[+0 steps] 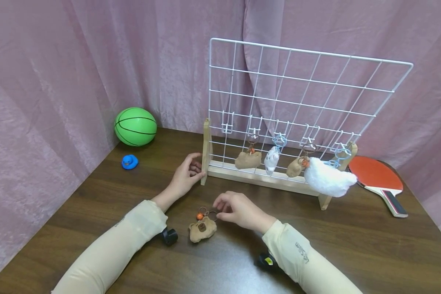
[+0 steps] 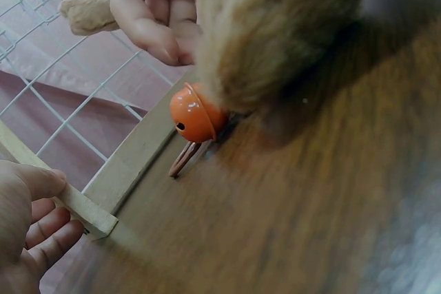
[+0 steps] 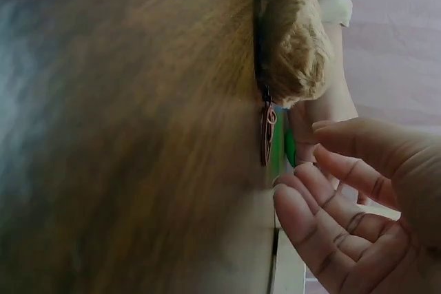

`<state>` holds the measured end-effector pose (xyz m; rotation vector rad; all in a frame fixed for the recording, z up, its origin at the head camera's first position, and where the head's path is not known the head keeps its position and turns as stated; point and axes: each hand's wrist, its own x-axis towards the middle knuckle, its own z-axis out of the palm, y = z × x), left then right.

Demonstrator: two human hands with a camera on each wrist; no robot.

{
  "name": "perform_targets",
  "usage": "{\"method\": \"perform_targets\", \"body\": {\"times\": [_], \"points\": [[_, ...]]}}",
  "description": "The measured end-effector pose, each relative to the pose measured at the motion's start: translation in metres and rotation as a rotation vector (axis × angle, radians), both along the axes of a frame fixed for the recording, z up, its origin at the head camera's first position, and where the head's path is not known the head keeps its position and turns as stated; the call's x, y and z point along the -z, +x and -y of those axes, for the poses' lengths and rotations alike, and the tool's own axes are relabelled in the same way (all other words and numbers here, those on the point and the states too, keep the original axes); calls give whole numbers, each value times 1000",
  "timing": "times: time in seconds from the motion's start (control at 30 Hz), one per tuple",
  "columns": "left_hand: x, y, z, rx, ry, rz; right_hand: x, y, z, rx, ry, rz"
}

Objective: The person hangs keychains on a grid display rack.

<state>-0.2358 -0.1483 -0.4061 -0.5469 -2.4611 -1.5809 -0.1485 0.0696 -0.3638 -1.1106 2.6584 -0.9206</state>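
My left hand [image 1: 183, 174] holds the left wooden post [image 1: 206, 153] of a white wire grid rack [image 1: 301, 96]; in the left wrist view its thumb lies along one side and its fingers curl at the other. A brown plush bear-like keychain [image 1: 202, 231] lies on the table between my forearms, with an orange bell [image 2: 198, 113] and metal rings. Just right of those rings is my right hand [image 1: 242, 210], its fingers loosely bent. The right wrist view shows a gap between its fingertips and the ring [image 3: 267, 135], with nothing held.
On the rack's hooks hang a brown plush [image 1: 248, 160], a spotted white plush [image 1: 271, 160], another brown plush [image 1: 295, 168] and a large white plush [image 1: 328, 179]. A green ball [image 1: 135, 126] and blue rubber duck [image 1: 130, 162] are left; a table tennis paddle [image 1: 376, 175] lies right.
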Motion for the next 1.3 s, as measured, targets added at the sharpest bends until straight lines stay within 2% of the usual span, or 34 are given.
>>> {"method": "perform_targets", "body": {"times": [0.4, 0.73, 1.1, 1.3], "points": [[-3, 1, 0, -2, -2, 4, 2, -3, 12, 36, 81, 41], [-3, 0, 0, 4, -2, 5, 8, -4, 16, 13, 151, -39], [-2, 1, 0, -1, -9, 3, 11, -4, 17, 9, 157, -39], [-2, 1, 0, -1, -8, -1, 11, -4, 17, 8, 117, 18]]}}
